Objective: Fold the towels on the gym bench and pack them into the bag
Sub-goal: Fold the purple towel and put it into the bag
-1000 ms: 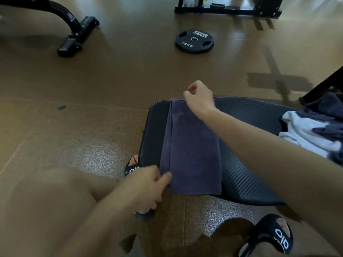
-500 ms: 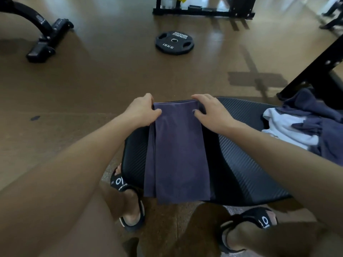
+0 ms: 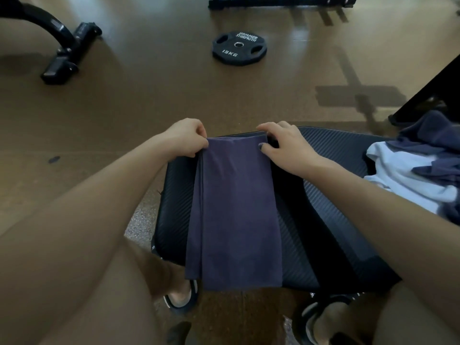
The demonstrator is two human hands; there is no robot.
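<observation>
A dark purple towel (image 3: 236,210), folded lengthwise into a long strip, lies across the black ribbed gym bench (image 3: 331,215), its near end hanging over the front edge. My left hand (image 3: 185,138) pinches the towel's far left corner. My right hand (image 3: 286,145) grips the far right corner, thumb on top of the cloth. A heap of unfolded towels (image 3: 420,168), pale blue and dark blue, sits on the bench at the right. No bag is in view.
A black 15 kg weight plate (image 3: 239,48) lies on the brown floor beyond the bench. A black machine foot (image 3: 67,56) stands at the far left and a rack base (image 3: 281,2) at the top. A black frame leg (image 3: 428,95) rises at right. My sandalled feet are under the bench.
My left hand left the towel's near corner and went to the far left corner, where it now pinches the cloth. My right hand stays at the far right corner.
</observation>
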